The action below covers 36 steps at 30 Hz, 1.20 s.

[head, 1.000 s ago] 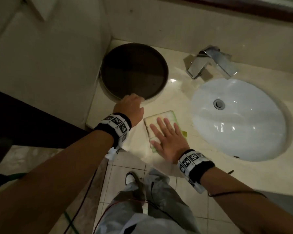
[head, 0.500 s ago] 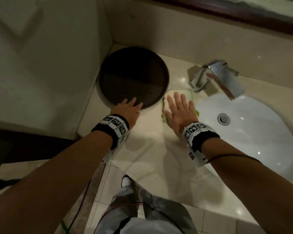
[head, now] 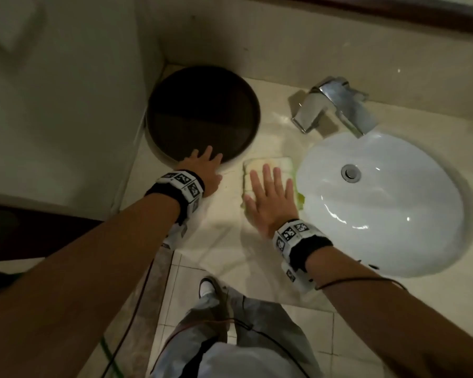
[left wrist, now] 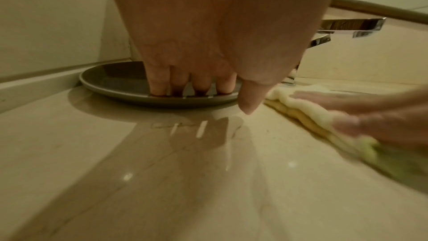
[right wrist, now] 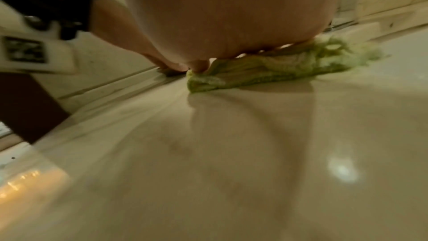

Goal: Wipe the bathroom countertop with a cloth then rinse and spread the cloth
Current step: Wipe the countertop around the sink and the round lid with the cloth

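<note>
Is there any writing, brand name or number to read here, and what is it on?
No readable words or numbers in any view.
Wristbands: black-and-white square code patterns only, no letters.
Faucet, dark tray, cloth: no label or brand visible.

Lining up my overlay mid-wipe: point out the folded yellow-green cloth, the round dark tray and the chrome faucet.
Folded yellow-green cloth [head: 268,163]: head view, bare far edge beyond the fingertips.
Round dark tray [head: 202,115]: head view, centre of its flat base.
Chrome faucet [head: 311,109]: head view, on its block-shaped body.
</note>
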Each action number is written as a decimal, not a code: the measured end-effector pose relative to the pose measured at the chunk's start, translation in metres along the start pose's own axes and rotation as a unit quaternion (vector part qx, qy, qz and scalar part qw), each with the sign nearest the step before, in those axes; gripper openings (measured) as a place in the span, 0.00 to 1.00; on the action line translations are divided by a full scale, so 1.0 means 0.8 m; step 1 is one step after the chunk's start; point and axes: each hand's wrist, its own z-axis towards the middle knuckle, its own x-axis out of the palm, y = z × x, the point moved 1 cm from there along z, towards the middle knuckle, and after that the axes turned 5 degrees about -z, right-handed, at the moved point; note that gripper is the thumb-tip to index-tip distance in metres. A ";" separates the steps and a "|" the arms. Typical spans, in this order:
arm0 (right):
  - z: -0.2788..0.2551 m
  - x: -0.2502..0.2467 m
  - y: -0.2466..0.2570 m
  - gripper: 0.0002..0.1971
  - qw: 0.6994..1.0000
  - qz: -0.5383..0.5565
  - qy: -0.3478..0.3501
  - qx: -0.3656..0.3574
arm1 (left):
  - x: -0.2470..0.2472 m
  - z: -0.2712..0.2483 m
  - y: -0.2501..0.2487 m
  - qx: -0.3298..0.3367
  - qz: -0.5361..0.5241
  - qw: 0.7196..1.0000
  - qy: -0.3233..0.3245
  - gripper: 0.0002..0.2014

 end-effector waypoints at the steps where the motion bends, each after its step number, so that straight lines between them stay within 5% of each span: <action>1: -0.016 0.009 0.009 0.32 1.000 0.003 0.001 0.001 | 0.001 0.001 0.000 0.004 0.004 1.000 -0.002 0.32; 7: -0.102 0.060 0.058 0.31 0.999 0.027 -0.026 -0.005 | 0.010 -0.023 -0.033 0.108 -0.002 0.989 -0.100 0.30; 14: -0.172 0.097 0.079 0.31 0.998 0.045 -0.041 0.022 | 0.061 -0.072 -0.097 0.212 -0.056 0.974 -0.056 0.27; 23: -0.228 0.123 0.016 0.30 0.994 0.053 -0.065 0.067 | 0.106 -0.080 -0.137 0.214 0.021 0.976 -0.019 0.29; 31: -0.279 0.139 -0.102 0.30 0.977 0.062 -0.082 0.186 | 0.139 -0.086 -0.193 0.170 0.101 0.980 0.020 0.33; 36: -0.264 0.134 -0.082 0.31 0.959 0.103 -0.089 0.247 | 0.139 -0.080 -0.191 0.171 0.117 0.978 0.027 0.36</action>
